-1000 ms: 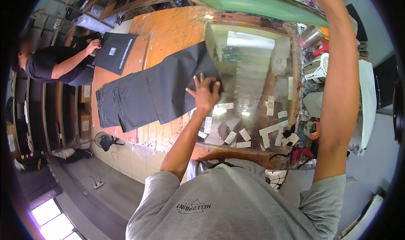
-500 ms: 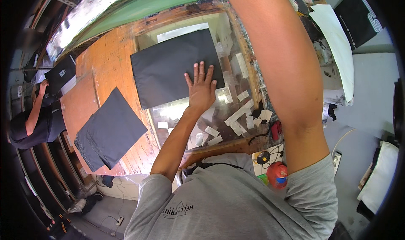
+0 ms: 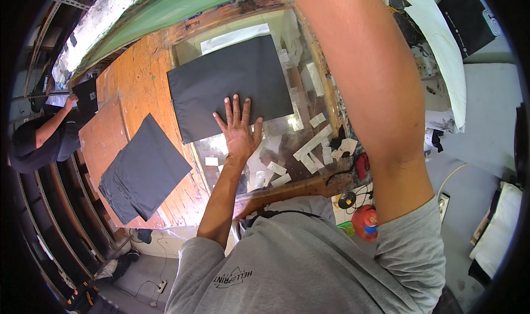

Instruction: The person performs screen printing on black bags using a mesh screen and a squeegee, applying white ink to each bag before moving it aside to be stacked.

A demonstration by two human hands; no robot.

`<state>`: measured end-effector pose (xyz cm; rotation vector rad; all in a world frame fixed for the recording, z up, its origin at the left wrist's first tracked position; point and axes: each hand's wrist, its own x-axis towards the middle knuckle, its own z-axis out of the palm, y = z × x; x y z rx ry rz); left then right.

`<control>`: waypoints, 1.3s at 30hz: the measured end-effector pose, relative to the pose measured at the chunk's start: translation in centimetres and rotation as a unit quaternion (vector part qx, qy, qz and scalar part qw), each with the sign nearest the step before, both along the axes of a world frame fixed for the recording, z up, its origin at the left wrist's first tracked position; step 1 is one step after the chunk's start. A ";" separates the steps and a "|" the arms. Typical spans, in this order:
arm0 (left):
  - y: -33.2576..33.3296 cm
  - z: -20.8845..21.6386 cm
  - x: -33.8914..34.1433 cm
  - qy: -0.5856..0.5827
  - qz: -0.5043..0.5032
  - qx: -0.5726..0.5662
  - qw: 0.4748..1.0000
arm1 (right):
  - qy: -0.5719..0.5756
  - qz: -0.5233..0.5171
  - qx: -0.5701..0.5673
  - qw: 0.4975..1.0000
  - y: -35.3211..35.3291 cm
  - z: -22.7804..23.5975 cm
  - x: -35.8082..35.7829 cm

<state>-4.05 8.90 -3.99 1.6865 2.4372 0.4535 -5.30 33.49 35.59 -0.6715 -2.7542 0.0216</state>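
A flat black fabric piece lies on the glass top of the work table. My left hand rests on its near edge, fingers spread and pointing away from me, palm partly over the glass. A white strip shows beyond the far edge of the fabric. On the wooden board to the left sits a loose stack of similar black pieces. My right arm reaches up past the top of the view, so its hand is hidden. A green framed screen slants above the far side of the table.
Bits of pale tape are stuck on the glass. A co-worker at the left handles a black piece. Dark shelving stands at lower left. A red round container and cables are below the table's right corner. White paper hangs at right.
My left hand has slid left and toward me, from the fabric's right part to its near edge. The fabric stays nearly in place. The co-worker's arm has shifted slightly.
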 end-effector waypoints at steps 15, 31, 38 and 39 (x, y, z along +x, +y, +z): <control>0.2 0.0 0.0 -0.004 -0.008 0.018 1.000 | 0.062 -0.047 -0.154 0.985 0.5 -0.1 -1.0; -8.5 7.9 3.4 -0.827 0.388 0.222 0.342 | 0.127 0.068 -0.170 0.975 -7.1 -29.8 8.7; -8.3 5.6 3.9 -0.805 0.436 0.209 0.342 | 0.045 -0.009 -0.083 0.996 4.5 -35.3 -2.2; -8.5 6.1 4.1 -0.807 0.428 0.208 0.349 | 0.032 -0.019 -0.082 0.996 4.2 -35.5 -2.9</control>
